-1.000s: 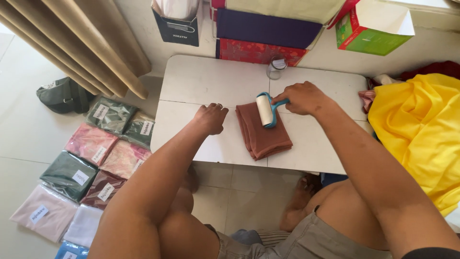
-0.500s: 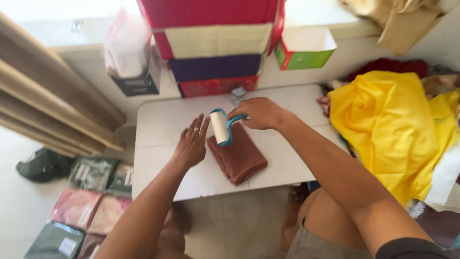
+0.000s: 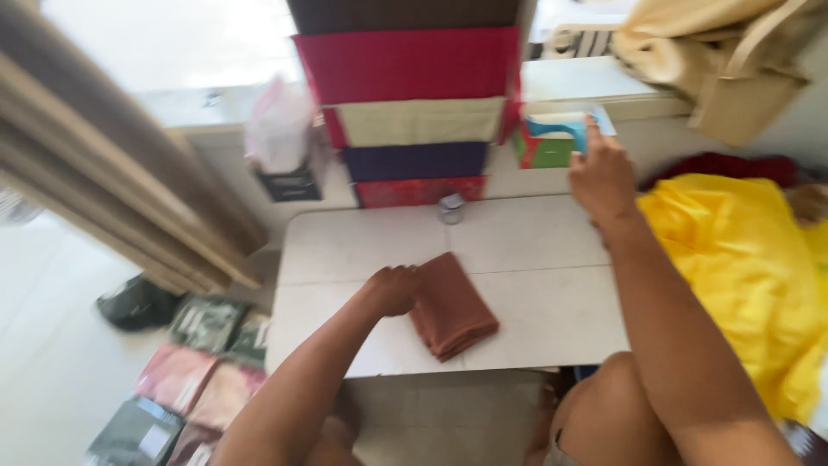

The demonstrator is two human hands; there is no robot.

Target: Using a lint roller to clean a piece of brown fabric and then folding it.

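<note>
Left hand (image 3: 392,289) curled, knuckles down on the white counter (image 3: 535,298), fingers pressed to the left edge of the folded brown cloth (image 3: 451,304); cloth lying flat near the counter's middle, slightly askew, folded edges toward the near side; right hand (image 3: 601,177) raised past the far right corner of the counter, closed around the teal handle of the lint roller (image 3: 556,129), roller itself blurred and held at the open green and red box (image 3: 552,142) against the wall; small clear glass jar (image 3: 450,208) standing at the counter's far edge, well apart from the cloth; behind the jar, a stack of folded fabrics (image 3: 414,103) in red, cream, purple and patterned red; left of the stack, a dark box (image 3: 291,183) holding a pale plastic bag; yellow fabric (image 3: 742,276) heaped to the right of the counter, just beside the right forearm; beige curtain (image 3: 112,181) hanging at the left; on the floor below it, a dark bag (image 3: 134,302) and rows of flat wrapped fabric packets (image 3: 194,380) in green, pink and maroon.
</note>
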